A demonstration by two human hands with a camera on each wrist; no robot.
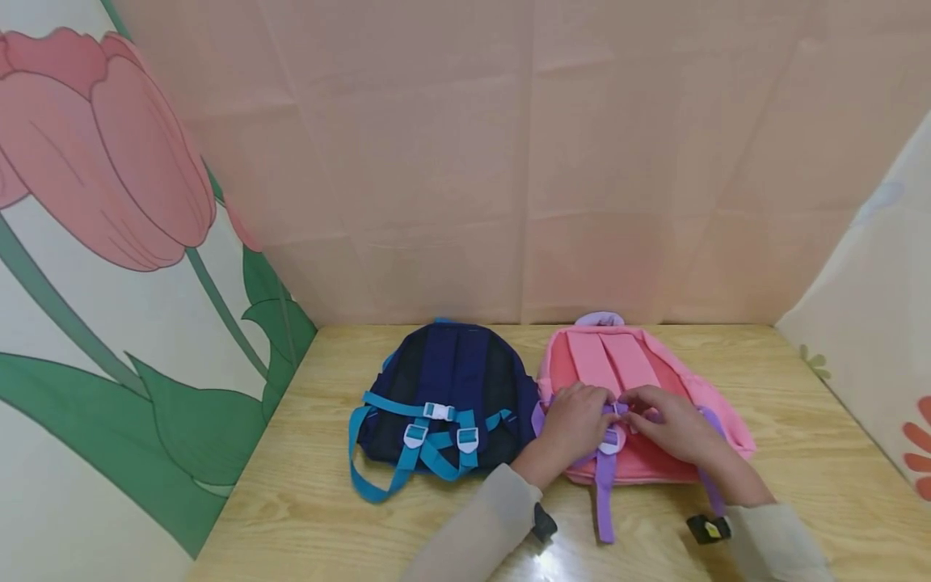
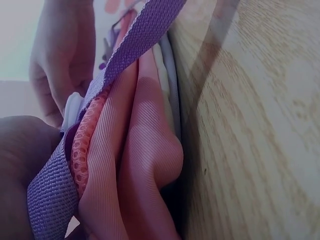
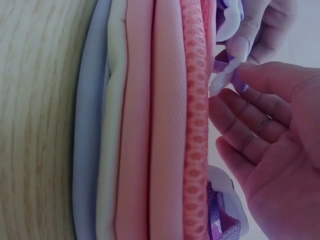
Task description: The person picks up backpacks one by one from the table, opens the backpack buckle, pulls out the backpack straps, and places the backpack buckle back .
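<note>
A pink backpack (image 1: 582, 364) lies with its strap side up on the wooden table. Over its middle, my left hand (image 1: 578, 424) and right hand (image 1: 675, 424) meet at a white buckle (image 3: 225, 80) on the purple chest strap. In the right wrist view my right thumb and fingers pinch the buckle, while the left thumb and fingers (image 3: 260, 30) grip it from the other side. A white strap adjuster (image 1: 612, 440) sits just below, with a purple strap (image 1: 605, 501) hanging toward the table's front. The left palm is partly hidden behind purple webbing (image 2: 55, 195).
To the left lies a navy backpack (image 1: 454, 364) with blue straps and a fastened white buckle (image 1: 438, 411). Its side meets the pink one. The wooden table (image 1: 291, 501) ends at a pinkish back wall (image 1: 436, 202), with a tulip-printed panel (image 1: 145, 162) at left.
</note>
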